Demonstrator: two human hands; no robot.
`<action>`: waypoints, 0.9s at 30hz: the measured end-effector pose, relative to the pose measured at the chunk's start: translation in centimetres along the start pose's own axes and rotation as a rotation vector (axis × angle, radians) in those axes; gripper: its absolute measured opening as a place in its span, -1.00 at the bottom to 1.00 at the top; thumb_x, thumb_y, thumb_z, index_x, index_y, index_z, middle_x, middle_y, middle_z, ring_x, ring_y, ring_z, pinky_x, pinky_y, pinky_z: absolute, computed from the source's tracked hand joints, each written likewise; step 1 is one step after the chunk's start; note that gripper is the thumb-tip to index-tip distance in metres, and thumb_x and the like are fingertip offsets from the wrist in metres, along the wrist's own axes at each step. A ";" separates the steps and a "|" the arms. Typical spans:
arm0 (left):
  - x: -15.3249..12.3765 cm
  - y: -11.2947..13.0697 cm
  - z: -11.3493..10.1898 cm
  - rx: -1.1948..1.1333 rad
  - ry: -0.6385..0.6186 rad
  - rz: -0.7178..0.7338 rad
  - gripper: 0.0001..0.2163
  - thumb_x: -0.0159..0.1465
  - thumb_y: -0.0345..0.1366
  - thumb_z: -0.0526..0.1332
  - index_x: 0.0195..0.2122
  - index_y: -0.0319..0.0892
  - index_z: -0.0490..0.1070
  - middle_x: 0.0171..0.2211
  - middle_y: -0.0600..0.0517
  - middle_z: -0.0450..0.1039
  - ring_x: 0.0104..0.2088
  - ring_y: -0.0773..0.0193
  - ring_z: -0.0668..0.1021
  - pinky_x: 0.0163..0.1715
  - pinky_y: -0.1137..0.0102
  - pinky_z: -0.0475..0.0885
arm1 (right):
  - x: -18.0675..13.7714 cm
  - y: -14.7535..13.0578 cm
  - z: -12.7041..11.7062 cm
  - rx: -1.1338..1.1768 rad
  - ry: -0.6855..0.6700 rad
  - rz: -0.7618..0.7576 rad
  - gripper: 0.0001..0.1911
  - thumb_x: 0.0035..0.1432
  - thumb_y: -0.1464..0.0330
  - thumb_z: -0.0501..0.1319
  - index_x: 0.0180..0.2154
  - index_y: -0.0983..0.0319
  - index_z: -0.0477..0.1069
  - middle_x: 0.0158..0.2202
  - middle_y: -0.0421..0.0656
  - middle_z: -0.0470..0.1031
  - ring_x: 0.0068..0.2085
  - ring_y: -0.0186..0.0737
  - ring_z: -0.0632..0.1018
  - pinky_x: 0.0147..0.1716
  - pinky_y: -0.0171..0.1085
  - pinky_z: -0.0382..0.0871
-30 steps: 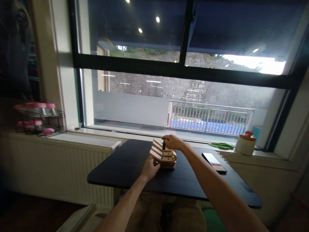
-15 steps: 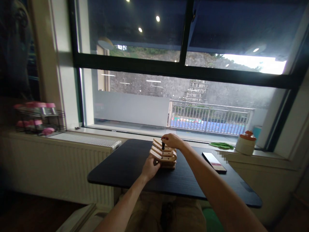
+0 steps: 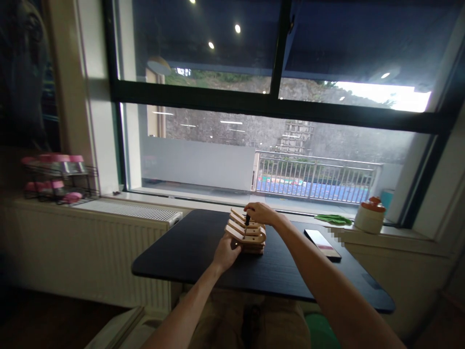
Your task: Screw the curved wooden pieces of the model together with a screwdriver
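Head view unchanged: right hand (image 3: 260, 213) grips screwdriver (image 3: 246, 221), left hand (image 3: 225, 252) clasps wooden stack (image 3: 252, 238)

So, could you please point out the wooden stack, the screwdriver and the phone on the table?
wooden stack (image 3: 237, 232), head view, on the left end of one board.
screwdriver (image 3: 247, 220), head view, on its dark handle.
phone (image 3: 322, 244), head view, on the middle of its screen.

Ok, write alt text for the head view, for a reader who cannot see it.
A person's right hand holds a small dark-handled tool upright on a fanned stack of wooden pieces, which the left hand steadies, on a black table before a large window. A phone lies on the table to the right.
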State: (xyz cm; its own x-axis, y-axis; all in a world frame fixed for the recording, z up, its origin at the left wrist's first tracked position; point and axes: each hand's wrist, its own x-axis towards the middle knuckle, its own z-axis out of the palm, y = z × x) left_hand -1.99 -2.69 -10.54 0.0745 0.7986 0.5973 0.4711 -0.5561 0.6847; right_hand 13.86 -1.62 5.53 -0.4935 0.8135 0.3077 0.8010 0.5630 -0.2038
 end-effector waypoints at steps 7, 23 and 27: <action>0.0 0.2 0.1 0.007 0.007 0.014 -0.68 0.03 -0.49 0.17 -0.14 -0.20 0.37 -0.11 -0.01 0.40 -0.09 0.28 0.43 -0.04 0.38 0.31 | 0.3 -0.2 0.2 0.009 -0.008 -0.029 -0.62 0.16 0.39 -0.08 -0.11 0.25 0.42 -0.32 -0.15 0.51 -0.34 -0.34 0.45 -0.36 -0.43 0.19; 0.0 0.1 0.1 0.005 -0.009 0.001 -0.70 0.04 -0.45 0.18 -0.15 -0.19 0.37 -0.13 -0.01 0.41 -0.12 0.29 0.45 -0.09 0.41 0.33 | 0.1 -0.9 0.4 -0.145 0.075 0.124 -0.68 0.13 0.29 -0.02 -0.20 0.21 0.44 -0.28 -0.10 0.51 -0.29 -0.26 0.47 -0.38 -0.38 0.19; 0.0 0.5 0.0 -0.004 -0.002 -0.009 -0.70 0.04 -0.46 0.18 -0.16 -0.20 0.37 -0.13 -0.02 0.41 -0.10 0.27 0.44 -0.06 0.38 0.33 | 0.1 -1.1 0.3 0.003 -0.003 0.075 -0.69 0.15 0.31 -0.02 -0.17 0.20 0.42 -0.36 -0.16 0.51 -0.38 -0.33 0.47 -0.42 -0.43 0.21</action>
State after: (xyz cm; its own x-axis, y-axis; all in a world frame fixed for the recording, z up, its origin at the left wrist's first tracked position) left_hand -1.77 -2.99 -10.24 0.0717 0.8038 0.5905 0.4680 -0.5499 0.6918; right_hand 12.83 -2.06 5.49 -0.4334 0.8536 0.2891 0.8346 0.5012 -0.2285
